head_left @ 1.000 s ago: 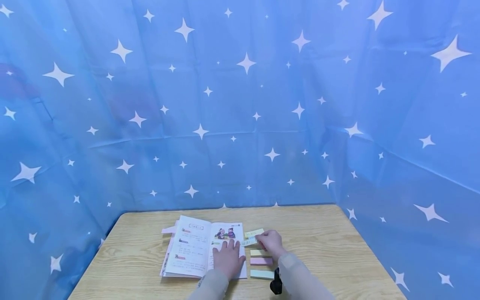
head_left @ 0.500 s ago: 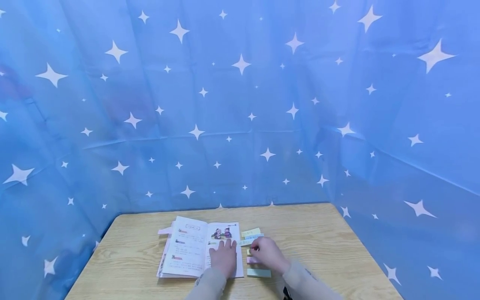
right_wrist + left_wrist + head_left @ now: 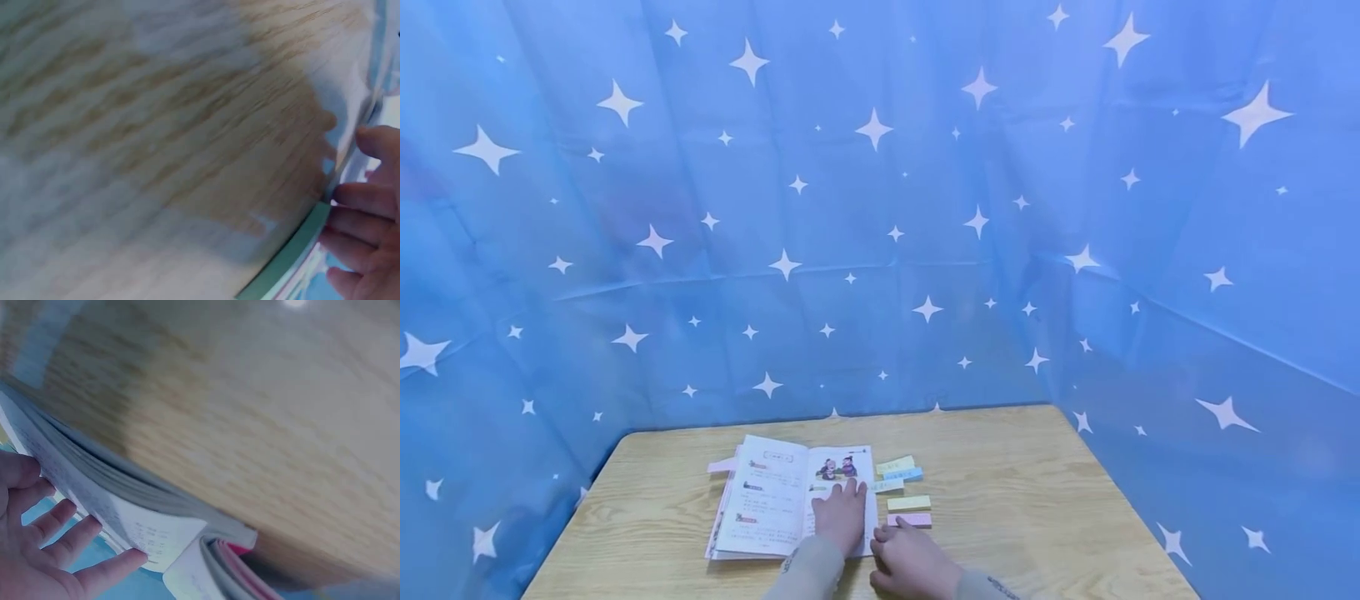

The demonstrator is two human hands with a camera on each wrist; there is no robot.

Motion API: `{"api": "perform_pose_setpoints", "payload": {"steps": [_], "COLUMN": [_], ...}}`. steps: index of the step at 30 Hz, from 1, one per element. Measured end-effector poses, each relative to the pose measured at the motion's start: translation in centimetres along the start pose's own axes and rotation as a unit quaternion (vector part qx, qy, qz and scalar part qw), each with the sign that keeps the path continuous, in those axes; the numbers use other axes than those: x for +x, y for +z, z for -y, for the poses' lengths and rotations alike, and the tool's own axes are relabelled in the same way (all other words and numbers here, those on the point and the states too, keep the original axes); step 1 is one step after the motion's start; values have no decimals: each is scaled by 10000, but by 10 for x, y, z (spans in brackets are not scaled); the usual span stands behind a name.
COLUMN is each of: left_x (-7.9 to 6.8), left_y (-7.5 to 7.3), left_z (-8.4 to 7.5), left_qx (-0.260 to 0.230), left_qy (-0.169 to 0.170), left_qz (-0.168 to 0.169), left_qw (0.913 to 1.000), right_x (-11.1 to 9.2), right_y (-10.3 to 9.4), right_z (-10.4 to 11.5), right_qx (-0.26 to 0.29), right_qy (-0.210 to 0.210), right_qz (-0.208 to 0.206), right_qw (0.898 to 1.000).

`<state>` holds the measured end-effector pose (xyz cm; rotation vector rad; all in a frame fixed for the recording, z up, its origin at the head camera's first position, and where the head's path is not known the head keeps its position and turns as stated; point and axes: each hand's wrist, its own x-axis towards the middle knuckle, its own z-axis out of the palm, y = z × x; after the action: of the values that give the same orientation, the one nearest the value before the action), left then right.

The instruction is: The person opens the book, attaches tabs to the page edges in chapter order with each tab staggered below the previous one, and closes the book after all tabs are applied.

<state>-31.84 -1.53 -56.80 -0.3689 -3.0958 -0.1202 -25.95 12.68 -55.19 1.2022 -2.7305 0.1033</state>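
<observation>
My left hand rests on the right page of an open book, its fingers spread below a printed picture of two figures. In the left wrist view, the straight fingertips lie against the page. My right hand is low beside the book's lower right corner. There it covers the green sticky-note pad in the head view. The right wrist view shows its fingers loosely extended, with fingertips at the end of the green sticky-note pad. The thumb stands apart from them.
Yellow and pink sticky-note pads lie right of the book. Above them, a yellow strip, a blue strip and a pale strip lie by the page edge. A pink tab sticks out left.
My right hand has left the strips at the page edge and moved down past the yellow and pink pads to the green one. The left hand stays on the page.
</observation>
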Motion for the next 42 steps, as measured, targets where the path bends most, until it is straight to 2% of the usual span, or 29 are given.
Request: {"api": "perform_pose_setpoints", "payload": {"steps": [6,11,14,21,27,30,34,38,42], "left_x": [-1,-1,1,11,12,9,5,3,5], "left_y": [-7,-5,-4,0,-1,-5,-10,-11,-9], "left_z": [0,-1,-4,-5,0,-1,-4,-7,-8], "left_qx": [-51,-201,-297,-178,-377,-655,-791,-637,-457], "left_qy": [81,108,-36,-421,-538,-463,-288,-278,-258], "left_qz": [191,413,495,507,558,536,525,569,482], "left_qw": [9998,9989,9983,9977,9963,9953,9951,9960,9975], "right_x": [3,-1,-3,1,7,7,5,4,3], "right_y": [-7,-4,0,5,3,2,2,3,4], "right_z": [9,9,8,13,15,14,11,10,13], "right_qx": [-290,-327,-352,-486,-147,-104,-248,-332,-330], "right_qy": [125,150,104,21,252,383,412,379,339], "right_qz": [180,228,236,44,202,177,152,244,136], "right_qw": [9993,9991,9990,9988,9994,9991,9987,9984,9988]}}
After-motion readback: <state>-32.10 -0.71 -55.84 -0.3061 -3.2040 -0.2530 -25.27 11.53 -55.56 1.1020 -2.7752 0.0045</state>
